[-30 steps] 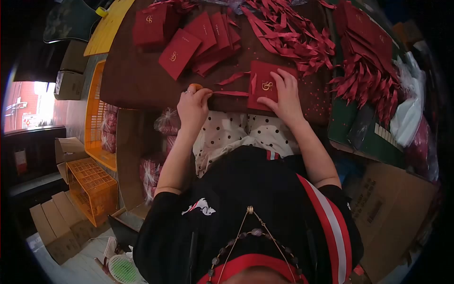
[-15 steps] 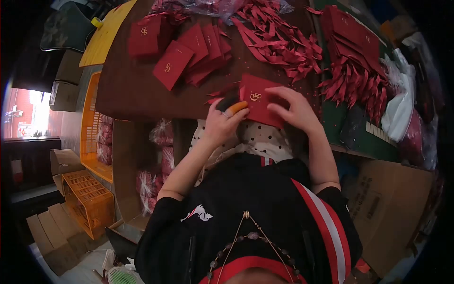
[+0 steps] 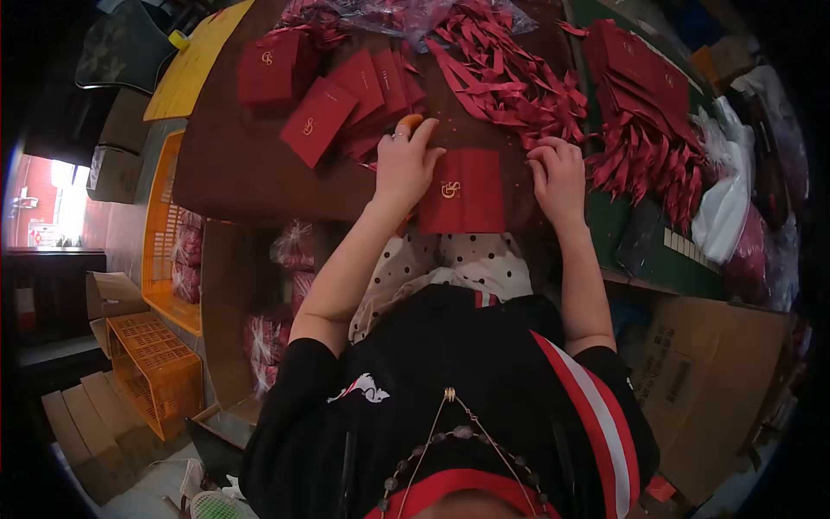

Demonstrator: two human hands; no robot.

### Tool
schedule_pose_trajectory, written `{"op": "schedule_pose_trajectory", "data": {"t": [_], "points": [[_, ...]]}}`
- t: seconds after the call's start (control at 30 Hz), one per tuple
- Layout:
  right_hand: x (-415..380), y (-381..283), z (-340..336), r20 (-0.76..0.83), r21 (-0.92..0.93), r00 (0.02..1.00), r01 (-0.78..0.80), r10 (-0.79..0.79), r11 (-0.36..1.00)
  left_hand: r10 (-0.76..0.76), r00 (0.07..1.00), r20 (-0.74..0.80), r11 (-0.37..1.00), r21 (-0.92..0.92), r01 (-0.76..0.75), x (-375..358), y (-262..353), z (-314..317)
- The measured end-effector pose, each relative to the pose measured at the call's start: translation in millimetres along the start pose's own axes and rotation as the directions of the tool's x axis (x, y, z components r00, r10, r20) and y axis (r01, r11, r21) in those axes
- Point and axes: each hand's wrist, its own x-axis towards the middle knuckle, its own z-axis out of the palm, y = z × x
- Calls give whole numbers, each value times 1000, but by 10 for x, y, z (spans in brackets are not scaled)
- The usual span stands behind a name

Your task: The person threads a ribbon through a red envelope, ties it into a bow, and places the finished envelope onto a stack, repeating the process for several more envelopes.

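A dark red card-like pouch (image 3: 471, 190) with a gold emblem lies at the table's front edge, a fold line running down it. My left hand (image 3: 405, 169) is just left of it, near the fanned pouches (image 3: 376, 82). Its fingers are bent and apart, with a ring and an orange finger cover showing. To the pouch's right, my right hand (image 3: 560, 177) hovers by the lower tip of the red ribbon pile (image 3: 510, 78). Its fingers are curled with the thumb apart, and I see nothing held between them. Neither hand touches the pouch.
More red pouches (image 3: 272, 73) are stacked at the back left. On the green surface to the right lie pouches with ribbon tails (image 3: 640, 73) and a white plastic bag (image 3: 728, 186). Below stand an orange crate (image 3: 156, 372) and a cardboard box (image 3: 709, 381).
Both hands have let go of the pouch and moved apart, the left up and leftward, the right toward the ribbons. The tilted pouch now lies squarely at the edge.
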Motion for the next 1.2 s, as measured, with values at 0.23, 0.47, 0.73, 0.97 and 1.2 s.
{"op": "schedule_pose_trajectory", "data": {"t": [0.23, 0.47, 0.73, 0.97, 1.2], "points": [[-14, -592, -150, 3, 396, 999, 37, -41, 918, -349, 923, 160, 925, 216, 313, -444, 319, -292], [-7, -916, 470, 125, 566, 988, 3, -89, 825, -440, 880, 180, 898, 87, 431, -620, 233, -95], [77, -989, 602, 107, 413, 987, 66, -120, 908, -459, 871, 174, 866, -134, 482, -598, 257, -91], [87, -1054, 627, 81, 411, 991, 62, -105, 910, -460, 863, 210, 855, -157, 494, -590, 270, -120], [90, -1049, 557, 152, 416, 981, 48, -122, 908, -447, 882, 149, 864, -181, 469, -642, 302, -46]]}}
